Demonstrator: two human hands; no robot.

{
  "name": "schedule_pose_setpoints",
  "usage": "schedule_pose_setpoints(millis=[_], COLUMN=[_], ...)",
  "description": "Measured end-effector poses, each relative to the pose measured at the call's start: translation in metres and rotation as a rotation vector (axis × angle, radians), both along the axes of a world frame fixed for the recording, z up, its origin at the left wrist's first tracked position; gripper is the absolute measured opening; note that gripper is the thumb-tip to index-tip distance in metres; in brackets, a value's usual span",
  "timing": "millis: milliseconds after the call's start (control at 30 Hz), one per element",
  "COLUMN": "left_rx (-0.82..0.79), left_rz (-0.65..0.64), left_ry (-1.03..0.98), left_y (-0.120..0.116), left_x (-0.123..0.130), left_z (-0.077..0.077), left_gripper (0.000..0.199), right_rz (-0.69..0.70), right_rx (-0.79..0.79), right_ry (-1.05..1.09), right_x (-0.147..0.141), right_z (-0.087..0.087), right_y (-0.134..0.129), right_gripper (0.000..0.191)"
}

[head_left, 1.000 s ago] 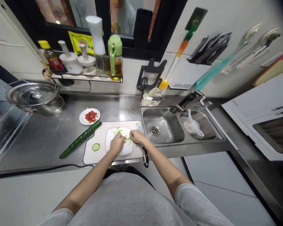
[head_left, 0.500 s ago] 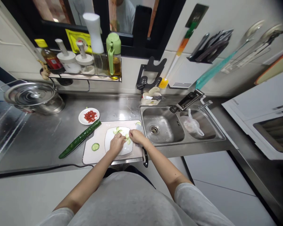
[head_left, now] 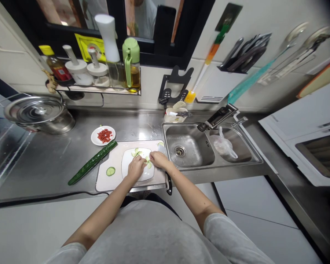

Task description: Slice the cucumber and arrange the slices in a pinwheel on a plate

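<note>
A white square plate (head_left: 129, 170) lies on the pale cutting board (head_left: 104, 181). Thin cut cucumber slices (head_left: 136, 151) are set out on the plate, some at its far edge, others close to my fingertips on the right. My left hand (head_left: 136, 168) reaches over the plate, its fingers pinched at a cucumber slice. From the right side, my right hand (head_left: 158, 160) meets it with closed fingers at the same pale green pieces; the fingers partly hide them. A round cucumber slice (head_left: 110, 171) rests on the board left of the plate. Beside my right wrist lies a knife (head_left: 169, 184) with a black handle.
A whole cucumber (head_left: 92, 163) lies left of the board. Behind it is a small plate with chopped red bits (head_left: 104, 136). A lidded steel pot (head_left: 55, 121) stands at far left, a double sink (head_left: 192, 146) at right. Bottles and jars fill the shelf (head_left: 99, 90).
The view has shifted very slightly. Both hands stay at the plate's right side, with hardly any finger movement visible.
</note>
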State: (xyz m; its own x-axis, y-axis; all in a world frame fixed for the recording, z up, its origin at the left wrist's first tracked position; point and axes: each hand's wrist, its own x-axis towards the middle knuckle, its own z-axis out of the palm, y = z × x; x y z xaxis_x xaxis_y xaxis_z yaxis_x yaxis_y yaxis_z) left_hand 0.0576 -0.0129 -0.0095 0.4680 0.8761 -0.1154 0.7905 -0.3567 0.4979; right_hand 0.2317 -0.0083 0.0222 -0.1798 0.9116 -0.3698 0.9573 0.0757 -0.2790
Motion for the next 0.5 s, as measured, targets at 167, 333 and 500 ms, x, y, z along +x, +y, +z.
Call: schedule_pose_setpoints(millis=[167, 333, 500], left_rx=[0.029, 0.098, 0.154], left_rz=[0.098, 0.297, 0.423], left_ry=[-0.106, -0.241, -0.3], left_y=[0.003, 0.007, 0.003], left_x=[-0.006, -0.03, -0.065], left_z=[0.004, 0.011, 0.015], left_gripper=[0.02, 0.025, 0.029], right_rz=[-0.074, -0.177, -0.21], right_rx=[0.022, 0.051, 0.024], right_ry=[0.052, 0.055, 0.041], right_x=[0.007, 0.018, 0.015], right_z=[0.009, 0.019, 0.015], right_y=[0.002, -0.007, -0.023], right_gripper=[0.02, 0.023, 0.019])
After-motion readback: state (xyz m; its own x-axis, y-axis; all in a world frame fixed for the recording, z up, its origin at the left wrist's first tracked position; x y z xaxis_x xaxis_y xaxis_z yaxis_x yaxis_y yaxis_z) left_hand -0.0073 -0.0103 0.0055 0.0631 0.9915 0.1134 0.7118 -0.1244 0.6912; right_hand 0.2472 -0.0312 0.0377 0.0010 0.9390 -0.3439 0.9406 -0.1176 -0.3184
